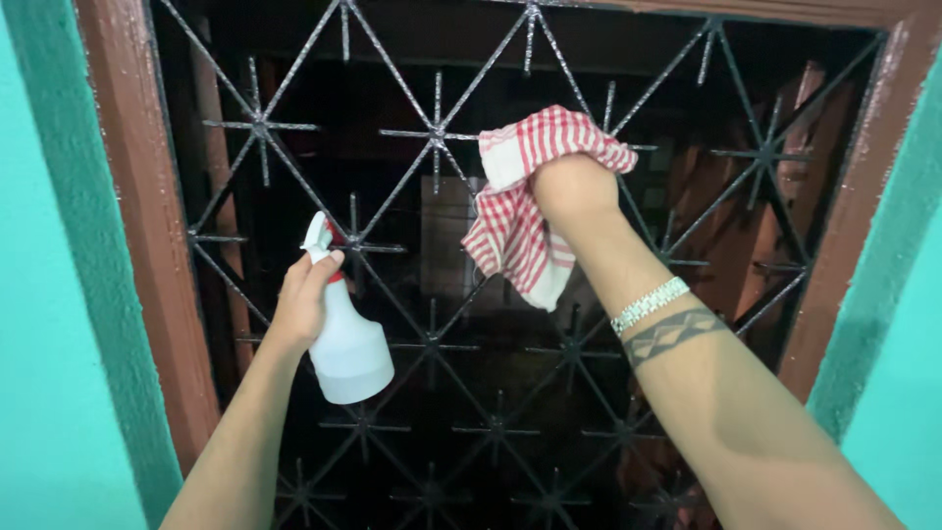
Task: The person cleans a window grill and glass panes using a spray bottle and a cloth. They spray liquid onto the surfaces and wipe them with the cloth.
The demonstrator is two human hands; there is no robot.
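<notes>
Now your left hand (302, 299) grips a white spray bottle (345, 339) at the window grille (432, 344); your right hand (572, 186) clamps a red-checked cloth (520, 211) against the bars, higher up.

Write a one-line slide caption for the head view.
Right hand presses a red-checked cloth to a dark window grille; left hand holds a white spray bottle.

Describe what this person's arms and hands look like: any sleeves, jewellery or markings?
Both forearms are bare, with no sleeves or gloves in view. The right arm carries a silver-coloured metal link bracelet at the wrist and, just below it, a dark tattooed band of diamond shapes around the forearm. The left hand and right hand show no rings that I can make out.
</notes>
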